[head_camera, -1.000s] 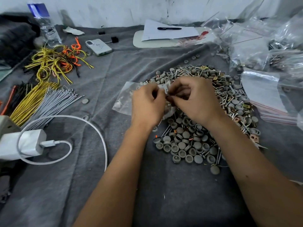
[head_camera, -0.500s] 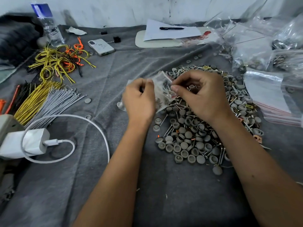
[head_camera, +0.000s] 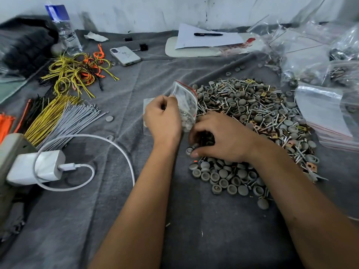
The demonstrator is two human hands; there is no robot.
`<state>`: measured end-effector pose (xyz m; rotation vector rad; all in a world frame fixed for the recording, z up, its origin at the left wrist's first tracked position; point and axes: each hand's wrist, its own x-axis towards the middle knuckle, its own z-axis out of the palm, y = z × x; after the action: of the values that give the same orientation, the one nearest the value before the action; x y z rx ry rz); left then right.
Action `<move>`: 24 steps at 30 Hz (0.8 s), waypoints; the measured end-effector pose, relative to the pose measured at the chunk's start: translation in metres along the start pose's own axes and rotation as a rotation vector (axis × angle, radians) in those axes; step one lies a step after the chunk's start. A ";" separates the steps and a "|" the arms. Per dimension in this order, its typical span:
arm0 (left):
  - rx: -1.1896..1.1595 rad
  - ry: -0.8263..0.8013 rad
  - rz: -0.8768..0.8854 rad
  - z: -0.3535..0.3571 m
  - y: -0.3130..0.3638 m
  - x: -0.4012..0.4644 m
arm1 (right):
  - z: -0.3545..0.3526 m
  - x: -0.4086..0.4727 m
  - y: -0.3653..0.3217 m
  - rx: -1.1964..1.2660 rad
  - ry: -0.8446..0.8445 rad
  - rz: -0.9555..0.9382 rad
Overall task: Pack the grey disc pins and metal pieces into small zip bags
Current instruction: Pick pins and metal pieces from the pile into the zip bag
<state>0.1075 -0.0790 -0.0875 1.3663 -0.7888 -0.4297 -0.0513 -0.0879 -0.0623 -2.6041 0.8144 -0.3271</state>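
Left hand (head_camera: 162, 119) grips clear red-zipped bag (head_camera: 186, 101) part-filled with grey discs.

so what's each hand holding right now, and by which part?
Left hand grips the small zip bag by its left edge, mouth up. Right hand curls over the pile; what it holds cannot be told.

Your small zip bag (head_camera: 185, 105), clear with a red seal strip, stands upright, mouth up, partly filled with grey discs. Just right of it, grey disc pins (head_camera: 229, 179) and metal pieces (head_camera: 258, 111) lie heaped together.
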 end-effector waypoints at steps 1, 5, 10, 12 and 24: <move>0.004 -0.004 0.002 0.000 0.000 0.000 | 0.000 0.000 0.000 0.013 -0.013 -0.010; 0.015 -0.007 0.005 0.001 0.000 0.000 | -0.002 -0.002 0.002 0.032 0.023 -0.020; 0.013 -0.004 0.024 0.001 0.001 -0.001 | -0.005 -0.006 0.010 0.096 0.252 0.013; 0.028 -0.008 0.033 0.001 0.001 -0.001 | -0.005 -0.007 0.012 0.191 0.365 0.029; 0.249 -0.267 0.309 0.010 0.003 -0.017 | -0.004 -0.005 0.011 0.241 0.664 0.112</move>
<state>0.0888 -0.0739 -0.0886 1.4013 -1.2881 -0.2786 -0.0622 -0.0947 -0.0639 -2.2127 1.0396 -1.2124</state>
